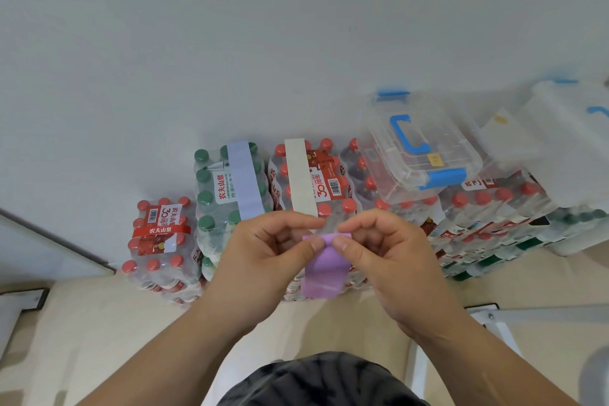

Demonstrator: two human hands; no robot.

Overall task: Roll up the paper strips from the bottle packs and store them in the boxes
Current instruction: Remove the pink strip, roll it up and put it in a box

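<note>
A purple paper strip [324, 265] hangs in front of me, its top edge pinched by both hands. My left hand [267, 254] grips the top left of the strip with thumb and fingers, and my right hand [382, 254] grips the top right. A pale blue strip [244, 180] lies on a green-capped bottle pack [214, 194]. A cream strip [300, 175] lies across a red-capped pack [329, 181]. A clear box with blue handle and latches [418, 155] sits shut on packs at the right.
More shrink-wrapped bottle packs stand along the white wall, one red-capped pack [161, 241] at the left and stacked ones [487, 217] at the right. A second clear box [566, 135] rests at the far right. A metal frame [494, 320] stands on the beige floor.
</note>
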